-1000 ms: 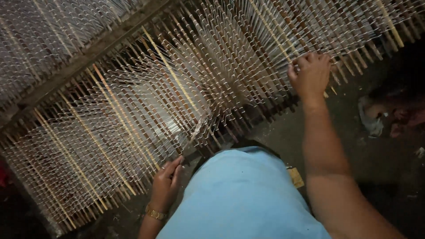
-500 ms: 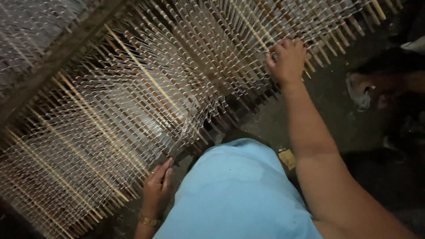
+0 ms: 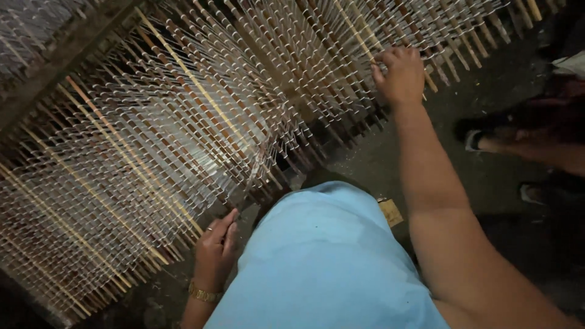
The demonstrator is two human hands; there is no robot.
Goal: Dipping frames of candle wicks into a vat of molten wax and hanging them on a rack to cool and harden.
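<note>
- The rack [image 3: 152, 140], a big frame of thin upright sticks strung with white threads, fills the left and top of the view and leans over a dark floor [image 3: 487, 183].
- The right hand [image 3: 399, 74] reaches out at full arm's length to the rack's upper right edge. Its fingers curl over the stick ends and the threads there, pinching them; just which stick or thread they grip is too fine to tell.
- The left hand [image 3: 216, 247] sits low at the rack's near edge, fingers straight and together, tips touching the stick ends. It grasps nothing; the hand is flat and loose.
- A gold bracelet [image 3: 202, 293] circles the left wrist, and a ring shows on one finger.
- White threads [image 3: 201, 152] gather into a dense bright sheet near the rack's middle, between the two hands.
- A wooden beam [image 3: 55, 58] crosses the rack at upper left.
- The person's light blue shirt [image 3: 323, 262] fills the lower centre.
- A small yellowish scrap [image 3: 390, 212] lies on the floor just beside the shirt.
- Another person's feet in sandals [image 3: 518, 134] stand at the right, well apart from the rack.
</note>
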